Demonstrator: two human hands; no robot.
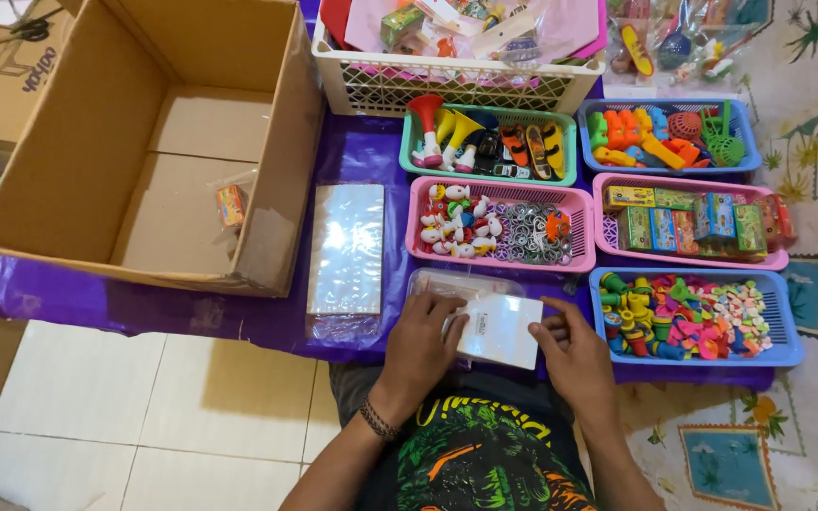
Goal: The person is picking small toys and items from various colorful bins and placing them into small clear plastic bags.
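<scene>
1. White box (pixel 501 330), small and flat, sits at lower centre of the frame, tilted, with 1 corner over the near edge of the purple-covered table (pixel 371 151).
2. Left hand (pixel 420 343) lies against the box's left side, fingers curled onto its top; right hand (pixel 575 350) grips the right edge, thumb on top. Both are closed around the box, neither slack.
3. Just behind the box lies a clear plastic bag (pixel 461 282), partly hidden by the hands. Left of it, a stack of clear bags (pixel 346 248) lies flat.
4. An open cardboard box (pixel 144 142) fills the upper left, with 1 small bagged toy (pixel 231 204) inside near its right wall.
5. Right half of the frame: 5 small baskets of toys. A pink basket (pixel 501 225) holds rings and small figures; a blue basket (pixel 693 317), just right of the right hand, holds coloured bits.
6. A white basket (pixel 456 83) stands at top centre.
7. Risks, as I judge them: the box overhangs the edge, so a loosened grip could drop it into the lap or onto the tiled floor. A wide sweep of the right hand could catch the blue basket and spill small pieces. The slick bag beneath could slide off.
</scene>
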